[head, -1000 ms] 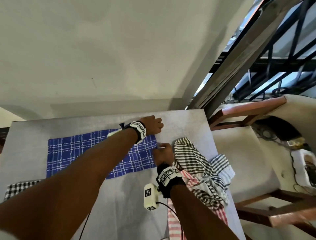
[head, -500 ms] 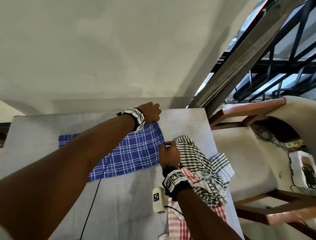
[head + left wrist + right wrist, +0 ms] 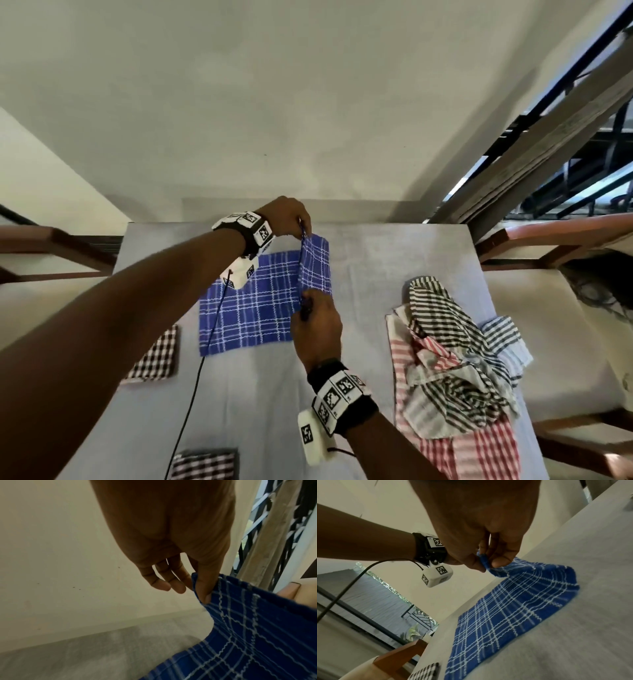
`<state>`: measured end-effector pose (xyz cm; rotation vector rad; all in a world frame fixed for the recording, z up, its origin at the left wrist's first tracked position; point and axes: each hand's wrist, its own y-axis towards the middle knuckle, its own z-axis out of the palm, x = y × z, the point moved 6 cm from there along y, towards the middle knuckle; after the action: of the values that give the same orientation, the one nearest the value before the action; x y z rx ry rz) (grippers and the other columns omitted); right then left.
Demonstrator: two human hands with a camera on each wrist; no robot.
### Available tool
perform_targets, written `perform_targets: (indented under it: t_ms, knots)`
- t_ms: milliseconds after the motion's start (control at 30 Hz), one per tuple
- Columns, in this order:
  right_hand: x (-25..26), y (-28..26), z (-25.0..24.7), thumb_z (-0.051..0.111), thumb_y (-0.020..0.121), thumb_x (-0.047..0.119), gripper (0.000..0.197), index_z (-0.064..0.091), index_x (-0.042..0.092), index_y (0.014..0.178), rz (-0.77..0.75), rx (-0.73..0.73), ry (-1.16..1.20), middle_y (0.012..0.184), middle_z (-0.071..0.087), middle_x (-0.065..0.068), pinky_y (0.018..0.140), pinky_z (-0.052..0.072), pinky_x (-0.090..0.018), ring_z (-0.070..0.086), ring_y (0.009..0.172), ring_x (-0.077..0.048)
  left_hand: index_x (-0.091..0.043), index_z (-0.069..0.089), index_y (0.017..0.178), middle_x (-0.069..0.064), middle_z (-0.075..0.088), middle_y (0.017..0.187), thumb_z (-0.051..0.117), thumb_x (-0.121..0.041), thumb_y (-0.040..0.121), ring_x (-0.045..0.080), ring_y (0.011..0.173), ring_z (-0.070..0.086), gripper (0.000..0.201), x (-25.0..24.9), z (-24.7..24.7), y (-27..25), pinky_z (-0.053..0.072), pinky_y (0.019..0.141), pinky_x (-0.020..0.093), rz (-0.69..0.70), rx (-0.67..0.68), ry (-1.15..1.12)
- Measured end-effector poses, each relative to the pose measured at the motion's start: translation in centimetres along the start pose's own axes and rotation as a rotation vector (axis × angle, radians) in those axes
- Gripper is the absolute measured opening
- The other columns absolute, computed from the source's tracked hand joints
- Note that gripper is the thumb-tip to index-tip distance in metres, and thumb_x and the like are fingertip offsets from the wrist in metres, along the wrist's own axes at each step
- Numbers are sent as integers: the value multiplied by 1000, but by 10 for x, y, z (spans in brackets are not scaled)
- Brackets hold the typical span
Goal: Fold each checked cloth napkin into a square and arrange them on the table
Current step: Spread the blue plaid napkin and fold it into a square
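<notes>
A blue checked napkin [image 3: 253, 308] lies on the grey table [image 3: 394, 267], its right end lifted off the surface. My left hand [image 3: 298, 226] pinches the far right corner between thumb and forefinger; the other fingers hang loose in the left wrist view, where the blue checked napkin [image 3: 257, 628] hangs from the left hand [image 3: 202, 588]. My right hand [image 3: 308, 308] pinches the near right corner. In the right wrist view the right hand [image 3: 486, 563] holds that corner above the blue checked napkin [image 3: 505, 615].
A heap of unfolded striped and red checked cloths [image 3: 455, 377] lies at the table's right. Two folded dark checked napkins [image 3: 154, 353] [image 3: 205, 464] sit at the left and near edge. A cable [image 3: 195, 377] hangs from my left wrist. Wooden chair frames [image 3: 548, 236] flank the table.
Both hands have lifted the napkin's right end off the table and carried it leftward. The view has swung so the table sits more centred.
</notes>
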<state>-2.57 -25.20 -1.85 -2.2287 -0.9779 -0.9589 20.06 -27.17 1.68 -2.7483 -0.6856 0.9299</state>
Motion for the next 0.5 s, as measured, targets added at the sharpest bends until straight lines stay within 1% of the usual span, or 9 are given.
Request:
perform_targets:
  t_ms: [67, 167, 233, 300, 333, 433, 500]
  knots:
    - [14, -6, 19, 62, 89, 9, 32, 60, 18, 120, -12, 21, -13, 114, 54, 5, 81, 37, -14, 47, 93, -4, -12, 79, 89, 10, 73, 95, 76, -2, 72, 23, 89, 66, 19, 17, -8, -20, 52, 82, 35, -40, -13, -21]
    - [28, -15, 48, 62, 91, 11, 35, 59, 20, 124, -21, 41, -11, 119, 51, 6, 86, 41, -13, 51, 99, -6, -10, 79, 86, 10, 73, 95, 76, 1, 72, 23, 88, 66, 18, 39, -10, -47, 52, 82, 33, -62, -21, -20]
    - [34, -23, 65, 62, 90, 10, 34, 60, 20, 122, -37, 52, -11, 117, 51, 5, 89, 47, -16, 53, 100, -9, -8, 79, 83, 12, 72, 93, 76, 2, 72, 24, 87, 66, 16, 55, -7, -64, 52, 80, 32, -71, -44, -35]
    - [41, -28, 78, 61, 89, 8, 33, 61, 19, 120, -53, 51, -9, 116, 52, 3, 89, 52, -24, 55, 100, -12, -10, 79, 81, 11, 72, 91, 76, 3, 71, 23, 86, 66, 16, 72, -3, -78, 52, 79, 32, -86, -69, -43]
    - [43, -31, 85, 61, 89, 7, 33, 62, 19, 120, -58, 54, -13, 116, 52, 3, 89, 53, -26, 55, 100, -12, -12, 79, 80, 10, 71, 90, 76, 2, 71, 22, 85, 66, 18, 81, 0, -84, 52, 78, 32, -96, -78, -47]
    - [51, -36, 105, 58, 91, 11, 33, 60, 20, 123, -74, 88, -41, 117, 51, 3, 90, 52, -25, 54, 101, -12, -18, 80, 78, 6, 72, 87, 76, 1, 70, 19, 81, 67, 20, 105, 4, -97, 54, 77, 34, -132, -105, -63]
    - [55, -39, 119, 56, 92, 13, 33, 59, 21, 124, -86, 109, -57, 117, 50, 3, 91, 51, -25, 53, 102, -12, -18, 80, 77, 4, 72, 87, 76, 1, 70, 18, 80, 66, 20, 117, 6, -104, 54, 76, 33, -152, -125, -73]
